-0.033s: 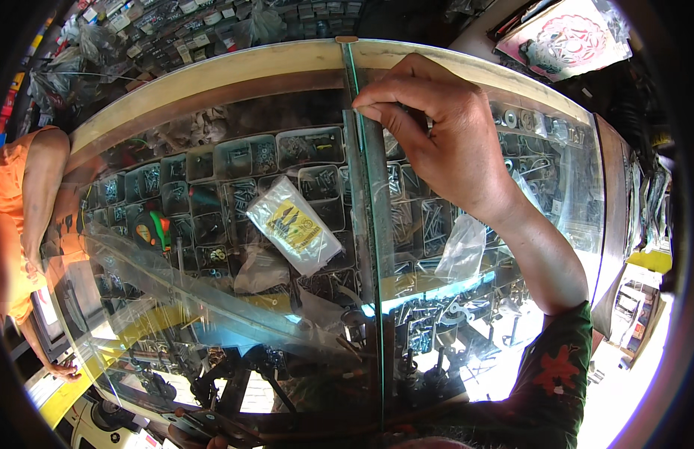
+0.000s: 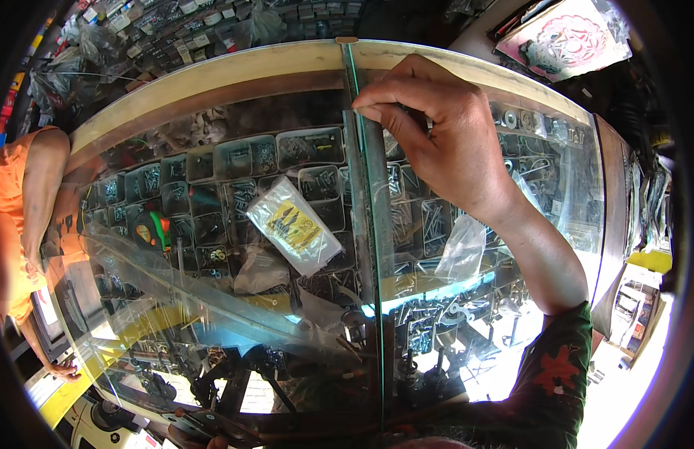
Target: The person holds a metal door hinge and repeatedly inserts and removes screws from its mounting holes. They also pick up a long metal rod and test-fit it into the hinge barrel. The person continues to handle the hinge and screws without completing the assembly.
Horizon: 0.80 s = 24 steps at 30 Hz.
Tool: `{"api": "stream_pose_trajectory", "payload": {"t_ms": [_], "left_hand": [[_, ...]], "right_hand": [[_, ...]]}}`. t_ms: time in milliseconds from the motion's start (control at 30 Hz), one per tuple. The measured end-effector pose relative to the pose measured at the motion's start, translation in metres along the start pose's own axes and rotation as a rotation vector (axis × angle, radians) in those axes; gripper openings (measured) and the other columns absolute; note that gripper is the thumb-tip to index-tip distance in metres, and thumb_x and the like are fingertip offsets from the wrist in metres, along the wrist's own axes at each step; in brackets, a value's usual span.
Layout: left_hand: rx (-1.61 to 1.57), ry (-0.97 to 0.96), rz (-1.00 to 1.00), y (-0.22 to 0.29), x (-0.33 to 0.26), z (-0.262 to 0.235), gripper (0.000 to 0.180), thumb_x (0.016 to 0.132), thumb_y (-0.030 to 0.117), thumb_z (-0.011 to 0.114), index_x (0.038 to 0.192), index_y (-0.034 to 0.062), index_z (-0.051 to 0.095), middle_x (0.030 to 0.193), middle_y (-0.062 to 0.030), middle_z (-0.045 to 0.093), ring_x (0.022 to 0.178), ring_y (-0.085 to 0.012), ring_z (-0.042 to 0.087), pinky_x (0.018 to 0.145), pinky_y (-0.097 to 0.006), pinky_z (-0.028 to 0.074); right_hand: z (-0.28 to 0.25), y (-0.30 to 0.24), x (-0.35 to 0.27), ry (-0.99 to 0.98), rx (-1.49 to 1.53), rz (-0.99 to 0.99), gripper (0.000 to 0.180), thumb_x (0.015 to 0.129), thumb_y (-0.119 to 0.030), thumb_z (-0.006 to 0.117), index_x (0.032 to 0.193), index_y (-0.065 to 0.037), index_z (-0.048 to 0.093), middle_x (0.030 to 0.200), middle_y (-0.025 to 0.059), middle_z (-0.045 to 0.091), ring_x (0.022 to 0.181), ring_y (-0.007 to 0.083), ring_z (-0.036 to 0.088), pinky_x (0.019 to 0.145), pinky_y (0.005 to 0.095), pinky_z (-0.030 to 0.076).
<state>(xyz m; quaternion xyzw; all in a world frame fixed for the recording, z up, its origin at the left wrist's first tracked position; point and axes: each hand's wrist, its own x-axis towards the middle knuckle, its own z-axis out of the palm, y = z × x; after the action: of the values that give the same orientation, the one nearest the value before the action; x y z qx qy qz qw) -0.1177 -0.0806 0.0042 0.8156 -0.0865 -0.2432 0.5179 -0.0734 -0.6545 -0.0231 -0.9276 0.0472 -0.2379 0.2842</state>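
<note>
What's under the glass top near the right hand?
Through the glass top, long metal fasteners and ring washers show. The right hand and forearm hide whatever lies directly beneath them.

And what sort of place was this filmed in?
Likely a hardware shop: a glass counter over bins of small metal fasteners, with many small boxes beyond it.

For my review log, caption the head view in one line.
Right hand pinched at the seam of a glass-topped case, a yellow-and-white packet lower left.

packet (image 2: pixel 295 228) left of glass edge (image 2: pixel 375 254) | right hand (image 2: pixel 455 131) at its far end | trays (image 2: pixel 309 164) under glass top (image 2: pixel 287 112)
</note>
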Motion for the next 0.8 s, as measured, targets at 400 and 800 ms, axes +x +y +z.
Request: {"api": "stream_pose_trajectory", "payload": {"t_ms": [400, 800], "left_hand": [[-0.065, -0.017, 0.048, -0.014, 0.003, -0.001, 0.045, 0.095, 0.02, 0.085, 0.118, -0.013, 0.065, 0.089, -0.0162, 0.073, 0.078, -0.0208, 0.07, 0.069, -0.033, 0.057], [-0.07, 0.095, 0.073, -0.064, -0.022, -0.024, 0.105, 0.092, 0.047, 0.091, 0.163, -0.0045, 0.032, 0.126, -0.014, 0.063, 0.098, -0.0215, 0.066, 0.083, -0.035, 0.058]], "right_hand": [[0.0, 0.002, 0.004, 0.036, 0.004, -0.029, 0.013, 0.098, -0.002, 0.082, 0.11, -0.006, 0.082, 0.101, 0.0085, 0.079, 0.083, 0.0256, 0.08, 0.07, 0.0379, 0.061], [-0.001, -0.003, 0.003, -0.006, 0.002, 0.01, 0.011, 0.1, 0.006, 0.078, 0.109, 0.0, 0.082, 0.102, 0.0097, 0.078, 0.093, 0.0208, 0.077, 0.083, 0.0334, 0.061]]}}
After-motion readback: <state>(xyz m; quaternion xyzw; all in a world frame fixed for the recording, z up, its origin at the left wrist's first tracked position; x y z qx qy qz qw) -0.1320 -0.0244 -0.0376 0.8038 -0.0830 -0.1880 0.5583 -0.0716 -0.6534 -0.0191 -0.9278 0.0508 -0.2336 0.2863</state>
